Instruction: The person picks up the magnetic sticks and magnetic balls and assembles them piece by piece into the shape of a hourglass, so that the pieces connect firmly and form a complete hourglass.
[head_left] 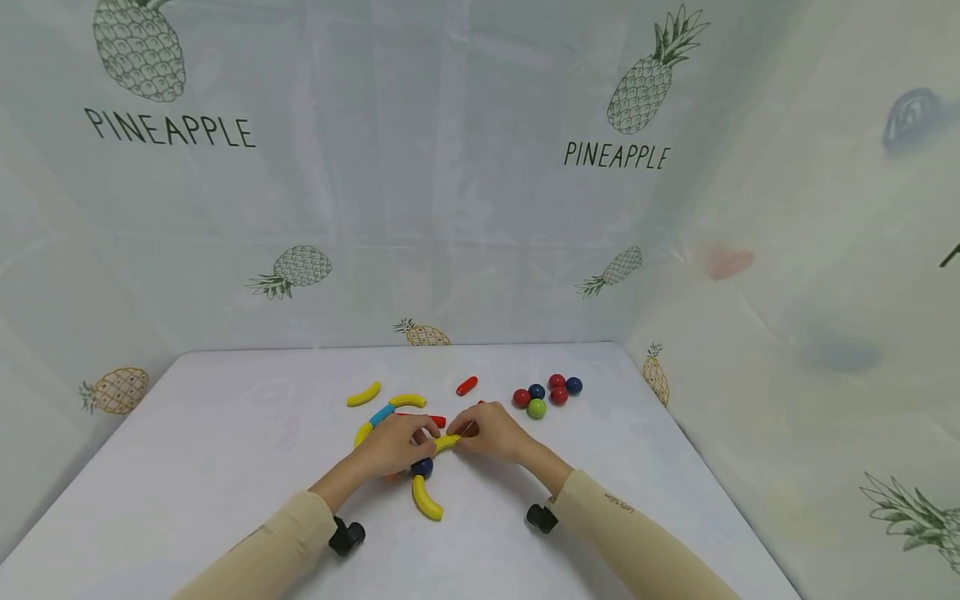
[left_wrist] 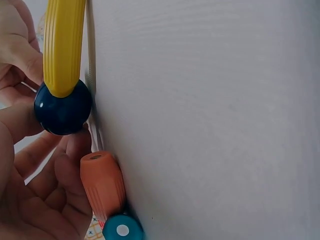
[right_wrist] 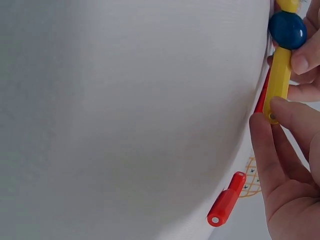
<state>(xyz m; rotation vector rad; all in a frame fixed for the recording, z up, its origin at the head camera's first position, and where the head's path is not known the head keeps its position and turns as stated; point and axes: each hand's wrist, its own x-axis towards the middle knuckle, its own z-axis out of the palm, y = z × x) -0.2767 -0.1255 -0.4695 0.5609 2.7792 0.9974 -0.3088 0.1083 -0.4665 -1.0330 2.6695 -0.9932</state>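
Observation:
My left hand [head_left: 400,443] pinches a glossy dark blue ball [left_wrist: 62,112] between thumb and fingers. One curved yellow rod [head_left: 427,500] sticks to the ball and points toward me. A second yellow rod [right_wrist: 278,75] joins the ball on the other side. My right hand [head_left: 491,431] pinches that rod's free end between thumb and fingertip. Beside the left fingers, an orange rod [left_wrist: 102,185] stands near a teal piece [left_wrist: 123,231] with a pale round end. The left hand partly hides the pieces beneath it in the head view.
Behind the left hand, a light blue rod [head_left: 382,414] connects with a curved yellow rod [head_left: 408,401]. Another yellow rod [head_left: 363,394] and a red rod [head_left: 467,386] lie farther back. Several balls, including a green ball [head_left: 536,408], cluster at the right. Pineapple-print cloth [head_left: 450,167] surrounds the white table [head_left: 225,467].

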